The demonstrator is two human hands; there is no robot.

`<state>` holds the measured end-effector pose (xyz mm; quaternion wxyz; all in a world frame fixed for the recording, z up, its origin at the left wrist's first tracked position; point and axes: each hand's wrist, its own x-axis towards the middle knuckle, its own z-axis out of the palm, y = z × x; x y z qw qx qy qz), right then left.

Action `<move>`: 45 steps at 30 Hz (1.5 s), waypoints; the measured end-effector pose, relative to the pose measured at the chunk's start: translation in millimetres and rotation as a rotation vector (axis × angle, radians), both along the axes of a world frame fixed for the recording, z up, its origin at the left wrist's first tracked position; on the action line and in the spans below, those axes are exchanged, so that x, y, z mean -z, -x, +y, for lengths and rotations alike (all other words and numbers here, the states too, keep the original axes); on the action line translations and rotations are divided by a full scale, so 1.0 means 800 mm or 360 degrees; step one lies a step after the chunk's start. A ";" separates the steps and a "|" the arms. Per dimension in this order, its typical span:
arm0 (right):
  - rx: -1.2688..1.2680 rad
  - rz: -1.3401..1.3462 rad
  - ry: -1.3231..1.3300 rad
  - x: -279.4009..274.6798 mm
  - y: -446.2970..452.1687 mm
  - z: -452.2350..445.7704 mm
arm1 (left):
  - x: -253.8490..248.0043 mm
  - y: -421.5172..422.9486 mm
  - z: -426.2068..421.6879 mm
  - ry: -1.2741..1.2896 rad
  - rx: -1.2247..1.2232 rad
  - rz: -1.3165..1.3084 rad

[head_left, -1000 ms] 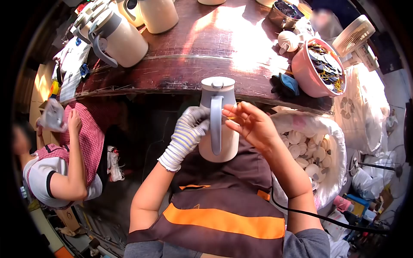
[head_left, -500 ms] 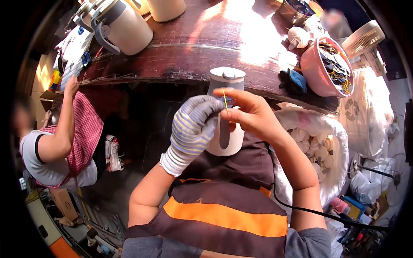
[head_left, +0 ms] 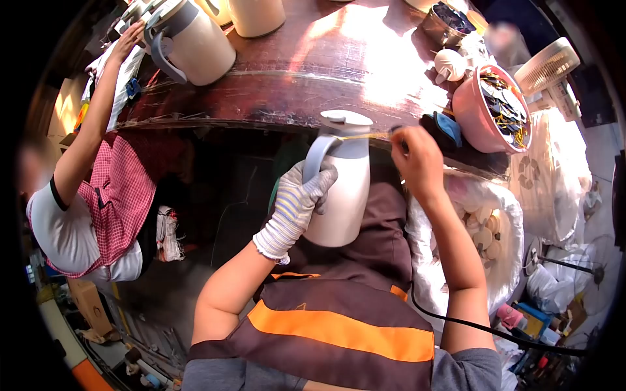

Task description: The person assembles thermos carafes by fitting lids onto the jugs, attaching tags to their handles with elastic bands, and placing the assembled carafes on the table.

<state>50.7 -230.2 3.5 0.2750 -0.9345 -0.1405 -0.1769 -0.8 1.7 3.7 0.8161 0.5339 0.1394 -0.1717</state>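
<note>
A cream jug [head_left: 340, 195] with a grey collar and lid stands upright between my thighs, at the table's near edge. My left hand [head_left: 297, 202], in a striped glove, is wrapped round the lower part of its grey-blue handle [head_left: 315, 158]. A thin yellow cord [head_left: 365, 136] runs taut from the top of the handle across the jug's collar to my right hand [head_left: 417, 159]. That hand is bare, with its fingers pinched together on the cord's far end; something small and dark shows at the fingertips.
More jugs [head_left: 199, 45] stand at the table's back left. On the right are a pink bucket [head_left: 464, 101] of tagged discs, a blue-black glove [head_left: 447, 130] and a lined basket [head_left: 515, 260] of round parts. At left, a co-worker's arm [head_left: 91, 140] reaches to the jugs.
The jug has turned so its handle points left. My left hand has gone down onto the handle; my right hand has drawn the cord out rightward. The co-worker's hand has risen to the jugs.
</note>
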 end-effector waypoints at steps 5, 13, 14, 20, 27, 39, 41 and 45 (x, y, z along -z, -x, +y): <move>-0.0307 0.0880 -0.0423 0.011 0.073 0.013 | 0.012 0.005 0.014 -0.0060 -0.0179 -0.0013; -0.0440 0.1076 -0.1388 -0.049 0.089 0.010 | -0.077 0.006 0.040 -0.0260 -0.0355 -0.0505; -0.0421 0.1079 -0.1439 -0.053 0.089 0.012 | -0.088 -0.002 0.049 -0.0253 -0.0453 -0.0593; -0.0298 0.1152 -0.1482 -0.018 0.081 0.017 | -0.071 -0.108 0.106 -0.0285 -0.0910 -0.1084; -0.0219 0.1134 -0.1391 -0.002 0.068 0.008 | 0.016 -0.208 0.195 -0.1374 -0.1268 -0.1149; -0.0166 0.0496 -0.0860 -0.053 -0.100 0.052 | 0.049 -0.161 0.111 -0.1712 -0.0801 -0.1009; -0.0200 0.0395 -0.0728 -0.078 -0.138 0.074 | 0.039 -0.153 0.106 -0.1588 -0.0391 -0.0879; -0.0325 -0.0089 -0.0384 -0.105 -0.235 0.134 | 0.034 -0.168 0.076 -0.2223 0.0277 -0.1334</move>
